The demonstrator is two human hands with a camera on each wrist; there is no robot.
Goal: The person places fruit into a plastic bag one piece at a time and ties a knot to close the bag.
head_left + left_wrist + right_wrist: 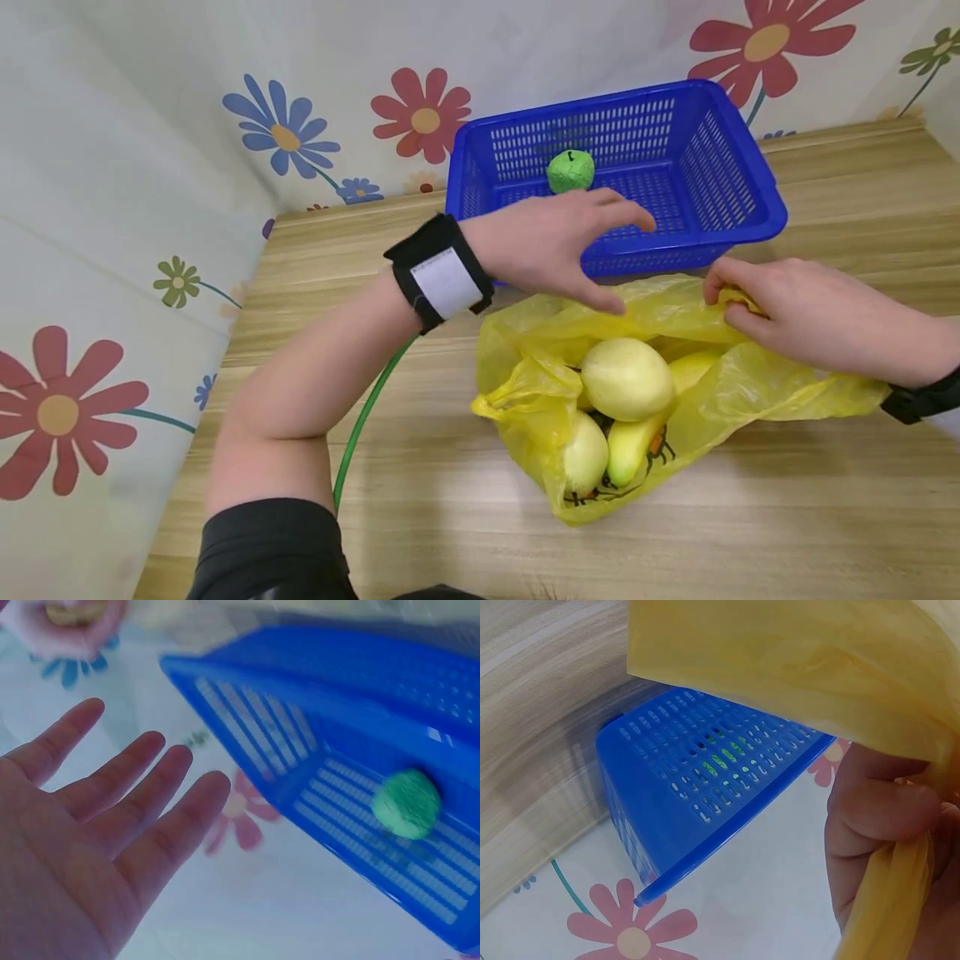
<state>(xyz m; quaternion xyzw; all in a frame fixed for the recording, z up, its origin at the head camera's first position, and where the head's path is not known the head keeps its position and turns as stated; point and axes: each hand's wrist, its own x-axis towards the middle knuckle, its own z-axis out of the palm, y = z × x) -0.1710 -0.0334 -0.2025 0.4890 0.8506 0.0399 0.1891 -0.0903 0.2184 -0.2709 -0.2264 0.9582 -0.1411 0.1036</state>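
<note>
A yellow plastic bag (525, 417) lies with its mouth spread on the table, and several pale yellow and green-yellow fruits show inside, among them a round pale one (628, 379). My right hand (817, 312) pinches the bag's rim at its right side; in the right wrist view the bunched plastic (892, 900) runs between thumb and fingers. Over the near rim of the blue basket (750, 225) hovers my left hand (558, 242), fingers spread and holding nothing. Inside the basket sits a textured green apple (571, 172), also seen in the left wrist view.
Behind the basket stands a white flowered backdrop (337, 50), which also runs along the left side. A green cord-like line (367, 408) crosses the wooden table (420, 517) beneath the left forearm.
</note>
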